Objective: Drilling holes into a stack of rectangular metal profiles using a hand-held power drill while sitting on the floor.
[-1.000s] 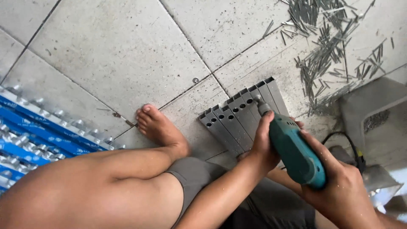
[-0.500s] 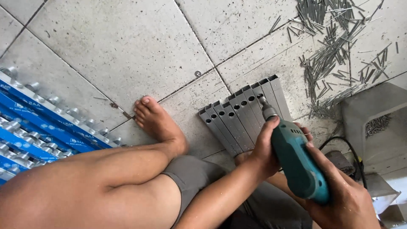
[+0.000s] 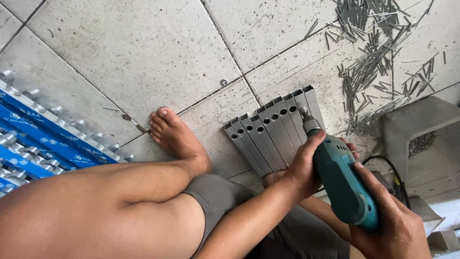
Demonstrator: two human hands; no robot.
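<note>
Head view: drill (image 3: 342, 180) gripped by both hands, right hand (image 3: 390, 225) at the handle, left hand (image 3: 304, 165) steadying the nose; bit on grey channels (image 3: 273, 132) at one o'clock. Keep the bit square, pressure steady.

1. I have only one view, from the camera on the person's head.
2. It looks steeply down at the tiled floor (image 3: 120, 52), over a bent knee and bare foot (image 3: 175, 136).
3. It sits close: the left hand (image 3: 302, 168), right hand (image 3: 390, 225) and green drill (image 3: 345, 182) fill the lower right.
4. With no second view, nothing overlaps.
</note>
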